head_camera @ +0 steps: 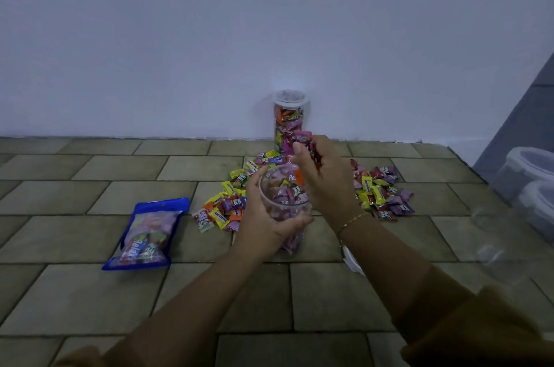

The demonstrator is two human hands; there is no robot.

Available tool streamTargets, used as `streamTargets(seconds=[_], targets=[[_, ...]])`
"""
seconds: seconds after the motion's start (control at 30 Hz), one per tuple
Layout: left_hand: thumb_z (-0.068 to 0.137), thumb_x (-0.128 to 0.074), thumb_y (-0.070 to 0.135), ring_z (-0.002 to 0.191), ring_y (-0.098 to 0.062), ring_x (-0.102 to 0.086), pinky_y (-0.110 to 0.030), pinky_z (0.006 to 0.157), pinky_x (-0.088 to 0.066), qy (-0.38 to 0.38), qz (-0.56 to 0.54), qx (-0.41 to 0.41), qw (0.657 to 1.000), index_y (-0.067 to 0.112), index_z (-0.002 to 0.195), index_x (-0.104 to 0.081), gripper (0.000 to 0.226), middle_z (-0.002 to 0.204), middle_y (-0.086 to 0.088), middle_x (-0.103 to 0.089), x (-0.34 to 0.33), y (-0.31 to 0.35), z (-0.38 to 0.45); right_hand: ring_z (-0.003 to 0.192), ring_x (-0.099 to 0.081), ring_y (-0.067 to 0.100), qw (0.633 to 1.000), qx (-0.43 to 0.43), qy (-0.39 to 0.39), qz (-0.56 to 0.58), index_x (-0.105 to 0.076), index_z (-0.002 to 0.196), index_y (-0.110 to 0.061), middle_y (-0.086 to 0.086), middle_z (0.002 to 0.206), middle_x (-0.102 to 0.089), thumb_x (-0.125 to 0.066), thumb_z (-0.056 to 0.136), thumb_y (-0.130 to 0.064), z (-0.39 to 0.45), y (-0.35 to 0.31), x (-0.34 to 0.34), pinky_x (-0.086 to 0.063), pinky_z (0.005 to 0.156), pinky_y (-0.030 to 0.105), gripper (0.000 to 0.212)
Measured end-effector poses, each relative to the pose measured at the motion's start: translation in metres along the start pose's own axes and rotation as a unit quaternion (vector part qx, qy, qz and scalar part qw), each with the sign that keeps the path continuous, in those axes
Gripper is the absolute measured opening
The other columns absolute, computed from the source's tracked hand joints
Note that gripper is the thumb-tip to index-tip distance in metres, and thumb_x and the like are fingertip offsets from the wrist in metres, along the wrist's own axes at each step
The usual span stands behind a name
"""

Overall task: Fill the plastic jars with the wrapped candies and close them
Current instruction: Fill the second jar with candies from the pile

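your left hand [263, 214] grips an open jar [286, 205], part full of candies, on the tiled floor [90, 291]. your right hand [322, 178], above the jar's mouth, clutches a fistful of candies [308, 145]. a loose pile [380, 190] lies beyond; a full, lidded jar [289, 121] stands against the wall, a blue bag [148, 235] to the left.

The open clear plastic jar [284, 202] is upright on the tile floor, partly full of wrapped candies. Behind it by the wall is a lidded clear jar [289, 121], packed full. Loose colourful wrapped candies [380, 190] lie piled around both.
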State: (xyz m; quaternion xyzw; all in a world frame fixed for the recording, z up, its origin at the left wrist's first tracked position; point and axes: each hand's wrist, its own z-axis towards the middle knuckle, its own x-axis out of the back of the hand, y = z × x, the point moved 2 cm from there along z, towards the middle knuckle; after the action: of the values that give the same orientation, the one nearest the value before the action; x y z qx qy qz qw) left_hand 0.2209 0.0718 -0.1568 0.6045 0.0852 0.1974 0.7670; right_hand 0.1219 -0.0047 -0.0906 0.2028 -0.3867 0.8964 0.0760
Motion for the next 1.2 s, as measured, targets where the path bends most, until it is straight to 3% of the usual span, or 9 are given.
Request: streamTargets(seconds=[0.1,0.27,0.37,0.5,0.6,0.83,0.93,1.07,1.2], targets=[[0.053,-0.088,0.027,0.117,0.007,-0.046,-0.019,0.089,-0.049,-0.004,-0.018,0.008,1.0,0.042,0.131,-0.02,0.104,0.123,0.02,-0.044,0.0,-0.002,0.0,0.062,-0.06,0.024,1.0,0.013,0.0,0.02,-0.049,0.087,-0.018,0.011,0.069,-0.063,-0.033,0.09,-0.053,-0.002,0.002,-0.001,-0.046,0.052,0.04,0.038],[0.047,-0.085,0.047,0.128,-0.009,-0.042,-0.044,0.098,-0.049,0.014,-0.014,0.013,1.0,0.059,0.124,-0.023,0.099,0.126,0.018,-0.045,-0.002,-0.005,0.0,0.049,-0.039,0.017,0.999,0.04,-0.013,0.03,-0.041,0.077,-0.021,0.009,0.053,-0.045,-0.031,0.09,-0.047,-0.006,-0.002,0.002,-0.03,0.046,0.029,0.031],[0.046,-0.087,0.051,0.128,-0.01,-0.044,-0.049,0.098,-0.048,0.025,-0.012,0.006,1.0,0.062,0.122,-0.024,0.1,0.128,0.014,-0.046,-0.005,-0.007,0.001,0.05,-0.04,0.005,0.997,0.055,-0.047,-0.015,-0.039,0.08,-0.035,-0.008,0.052,-0.04,-0.034,0.089,-0.045,-0.007,0.0,0.004,-0.027,0.048,0.017,0.014],[0.047,-0.088,0.049,0.128,-0.01,-0.046,-0.048,0.099,-0.048,0.021,-0.008,0.0,1.0,0.063,0.123,-0.024,0.1,0.129,0.017,-0.048,-0.008,-0.005,0.003,0.065,-0.048,0.007,0.986,0.058,-0.125,-0.089,-0.059,0.089,-0.027,-0.012,0.071,-0.053,-0.041,0.086,-0.042,0.002,-0.003,0.007,-0.037,0.057,0.023,0.024],[0.052,-0.084,0.041,0.127,-0.009,-0.046,-0.047,0.101,-0.046,0.025,0.003,-0.002,1.0,0.056,0.125,-0.025,0.096,0.127,0.019,-0.047,-0.009,-0.004,0.004,0.082,-0.057,0.015,0.979,0.02,-0.169,-0.108,-0.061,0.104,-0.026,-0.005,0.091,-0.064,-0.048,0.091,-0.038,0.01,-0.008,0.008,-0.047,0.07,0.029,0.022],[0.05,-0.088,0.039,0.127,-0.009,-0.045,-0.047,0.101,-0.046,0.033,0.03,0.006,0.999,0.053,0.128,-0.02,0.104,0.127,0.012,-0.046,-0.009,-0.003,0.003,0.072,-0.054,0.013,0.993,-0.029,-0.113,-0.017,-0.059,0.104,-0.019,-0.01,0.077,-0.055,-0.05,0.093,-0.032,0.01,-0.019,0.008,-0.042,0.073,0.03,0.019],[0.051,-0.087,0.041,0.125,-0.01,-0.047,-0.046,0.1,-0.047,0.028,0.037,-0.002,0.999,0.042,0.133,-0.02,0.105,0.128,0.008,-0.048,-0.009,-0.003,0.004,0.061,-0.049,0.001,0.989,-0.056,-0.122,0.066,-0.059,0.101,-0.017,-0.011,0.066,-0.052,-0.052,0.093,-0.031,0.008,-0.017,0.003,-0.038,0.061,0.023,0.018],[0.052,-0.08,0.042,0.121,-0.009,-0.051,-0.034,0.093,-0.052,0.028,0.046,-0.006,0.999,0.048,0.128,-0.023,0.095,0.128,0.007,-0.048,-0.008,-0.002,0.004,0.062,-0.052,-0.003,0.993,-0.044,-0.082,0.077,-0.057,0.096,-0.027,-0.014,0.065,-0.053,-0.051,0.094,-0.033,-0.003,-0.01,0.002,-0.038,0.055,0.015,0.009],[0.054,-0.079,0.035,0.116,-0.01,-0.056,-0.024,0.088,-0.051,0.027,0.034,-0.011,0.999,0.045,0.127,-0.025,0.092,0.127,0.005,-0.051,-0.009,-0.004,0.005,0.064,-0.053,0.009,0.996,-0.006,-0.035,0.078,-0.06,0.091,-0.023,-0.007,0.067,-0.057,-0.045,0.09,-0.04,-0.011,-0.006,-0.001,-0.042,0.059,0.029,0.023]])
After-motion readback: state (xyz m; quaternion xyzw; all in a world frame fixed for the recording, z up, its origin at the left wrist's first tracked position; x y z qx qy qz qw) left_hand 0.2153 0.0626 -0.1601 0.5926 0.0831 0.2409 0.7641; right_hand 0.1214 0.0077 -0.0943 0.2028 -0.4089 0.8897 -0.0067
